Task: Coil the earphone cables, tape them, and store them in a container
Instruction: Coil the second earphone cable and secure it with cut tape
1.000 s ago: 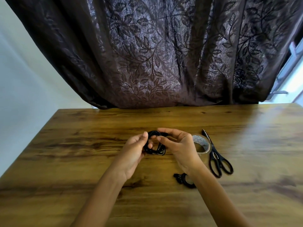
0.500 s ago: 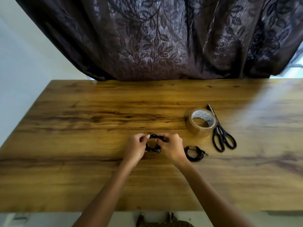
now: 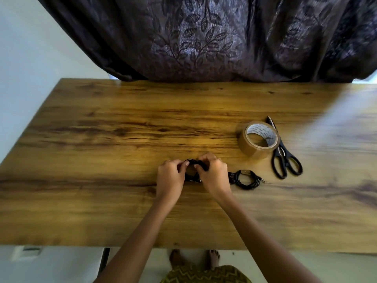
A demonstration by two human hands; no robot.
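above table (image 3: pixel 102 139), left hand (image 3: pixel 170 176) and right hand (image 3: pixel 214 174) pinch earphone coil (image 3: pixel 192 161) face-up.

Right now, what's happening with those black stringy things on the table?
A person is winding up earphone cables. The left hand and the right hand both pinch one black cable coil low over the wooden table. A second coiled cable lies just right of the right hand. Farther right are a brown tape roll and black scissors, neither being touched. No storage container is in view.
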